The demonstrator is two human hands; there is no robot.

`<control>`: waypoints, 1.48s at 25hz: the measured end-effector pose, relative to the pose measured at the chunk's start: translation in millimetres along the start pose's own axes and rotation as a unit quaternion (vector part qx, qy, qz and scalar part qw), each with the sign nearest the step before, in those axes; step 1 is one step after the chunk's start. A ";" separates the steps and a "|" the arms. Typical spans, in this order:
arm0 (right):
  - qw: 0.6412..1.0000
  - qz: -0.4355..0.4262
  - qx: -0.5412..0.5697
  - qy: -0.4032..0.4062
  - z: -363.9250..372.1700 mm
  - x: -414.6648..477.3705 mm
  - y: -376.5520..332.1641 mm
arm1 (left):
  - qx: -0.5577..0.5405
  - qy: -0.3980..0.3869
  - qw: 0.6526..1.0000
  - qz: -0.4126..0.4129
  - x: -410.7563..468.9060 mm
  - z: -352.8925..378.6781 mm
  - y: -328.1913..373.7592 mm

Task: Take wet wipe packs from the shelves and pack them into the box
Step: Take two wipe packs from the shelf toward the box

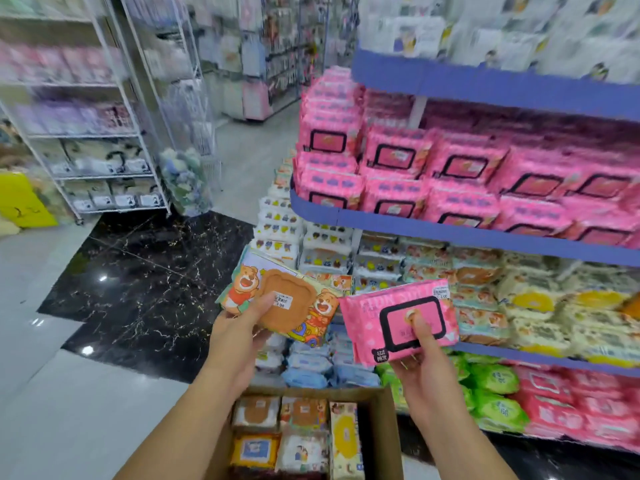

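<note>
My left hand (239,327) grips a wet wipe pack with cartoon bears and a brown lid (287,299), thumb on top. My right hand (420,368) holds a pink wet wipe pack with a black-framed lid (394,320), thumb pressed on the lid. Both packs hover above a cardboard box (389,431) at the bottom centre. Inside the box lie several packs (301,434) with brown, yellow and white fronts. More pink packs (450,168) fill the blue shelf (467,233) to the right.
Lower shelves hold bear-print packs (485,289), green packs (495,393) and blue packs (311,368). A white wire rack (104,140) with goods stands at the left. The floor has black marble (145,278) and grey tiles.
</note>
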State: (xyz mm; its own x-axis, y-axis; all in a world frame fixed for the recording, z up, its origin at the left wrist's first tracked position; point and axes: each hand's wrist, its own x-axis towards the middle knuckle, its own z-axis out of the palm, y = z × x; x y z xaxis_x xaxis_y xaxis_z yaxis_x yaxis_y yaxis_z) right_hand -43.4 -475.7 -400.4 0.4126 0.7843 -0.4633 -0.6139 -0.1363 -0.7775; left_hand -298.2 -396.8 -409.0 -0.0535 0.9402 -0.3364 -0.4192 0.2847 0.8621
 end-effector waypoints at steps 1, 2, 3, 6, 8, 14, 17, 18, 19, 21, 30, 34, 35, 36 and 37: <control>1.000 -0.012 0.004 -0.004 3.7 -5.3 -16.6 | -0.008 -0.008 1.000 0.013 -2.0 5.7 11.8; 1.000 -0.023 0.006 -0.007 6.4 -7.7 -30.1 | -0.016 -0.014 0.999 0.030 -1.1 8.2 21.0; 0.999 -0.032 0.008 -0.008 8.0 -10.0 -41.1 | -0.022 -0.017 0.999 0.047 -0.4 9.7 28.9; 0.998 -0.062 0.026 -0.010 9.7 -12.0 -71.6 | -0.021 -0.042 0.996 0.079 1.8 22.6 55.9; 0.996 -0.078 0.036 -0.006 10.6 -7.7 -86.8 | -0.006 -0.066 0.994 0.087 5.9 40.0 66.3; 0.995 -0.078 0.057 0.023 -34.5 23.4 -127.2 | 0.007 -0.082 0.993 0.090 17.9 121.8 34.8; 0.995 -0.072 0.054 0.052 -86.5 47.4 -156.7 | -0.018 -0.069 0.996 0.055 13.7 175.6 -9.0; 0.995 -0.064 0.056 0.057 -104.3 55.8 -167.0 | -0.029 -0.062 0.997 0.041 13.2 193.7 -25.2; 0.995 -0.058 0.056 0.062 -120.0 63.5 -175.2 | -0.033 -0.056 0.997 0.031 12.4 209.7 -40.3; 0.994 -0.055 0.058 0.080 -151.4 78.2 -190.7 | -0.034 -0.056 0.998 0.005 11.1 239.9 -68.7; 0.982 -0.028 0.082 0.167 -254.2 134.5 -195.7 | -0.004 -0.031 0.993 -0.115 38.2 301.5 -184.1; 0.977 0.017 0.054 0.205 -288.0 200.1 -170.2 | 0.003 0.024 0.989 -0.143 77.4 323.3 -252.3; 0.977 0.035 0.045 0.204 -296.3 222.5 -161.7 | -0.002 0.033 0.989 -0.142 87.9 329.0 -270.4; 0.978 0.043 0.040 0.202 -303.8 241.9 -153.9 | -0.005 0.038 0.989 -0.143 98.3 332.5 -287.9; 0.978 0.049 0.046 0.195 -307.5 260.2 -145.7 | -0.005 0.044 0.989 -0.140 110.2 334.5 -304.9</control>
State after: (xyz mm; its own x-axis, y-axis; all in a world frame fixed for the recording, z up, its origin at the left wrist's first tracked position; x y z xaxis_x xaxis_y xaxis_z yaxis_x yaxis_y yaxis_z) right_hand 360.4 -437.8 -538.5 0.5632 0.4769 -0.6748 -0.7140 -0.1302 -0.6879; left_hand 126.9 -317.4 -582.2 -0.0132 0.8049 -0.5933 -0.4369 0.5291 0.7275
